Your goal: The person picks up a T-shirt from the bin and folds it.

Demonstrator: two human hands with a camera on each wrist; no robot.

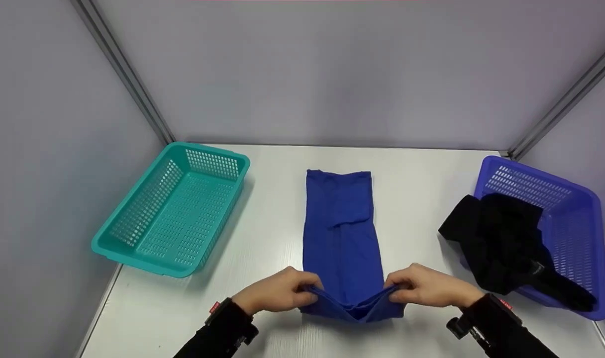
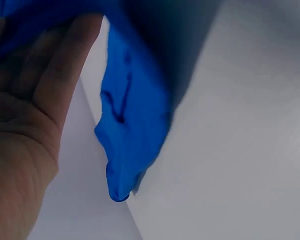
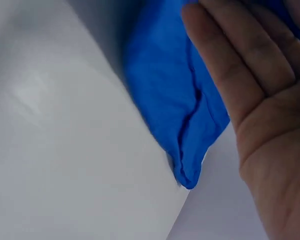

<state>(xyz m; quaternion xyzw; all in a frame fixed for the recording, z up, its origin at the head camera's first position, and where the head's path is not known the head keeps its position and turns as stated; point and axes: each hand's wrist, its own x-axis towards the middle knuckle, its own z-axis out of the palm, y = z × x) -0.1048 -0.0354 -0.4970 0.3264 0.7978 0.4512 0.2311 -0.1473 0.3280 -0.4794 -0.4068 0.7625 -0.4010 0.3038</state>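
A blue garment [image 1: 343, 248], folded into a long strip, lies lengthwise on the white table with a flap of fabric across its upper part. At its near end, my left hand [image 1: 282, 291] pinches the left corner between thumb and fingers. The right corner is pinched the same way by my right hand [image 1: 429, 287]. Between the hands the held edge sags into a V, layers parted. In the left wrist view, blue cloth [image 2: 137, 115] extends beyond the fingers of my left hand [image 2: 25, 145]. The right wrist view has cloth [image 3: 165, 85] beside the palm of my right hand [image 3: 280, 135].
To the left stands a green plastic basket [image 1: 170, 273] with nothing in it. A purple basket [image 1: 601, 248] is on the right, with a black garment [image 1: 506, 243] draped over its near-left rim. Grey-white panels [image 1: 332, 74] enclose the table's back and sides.
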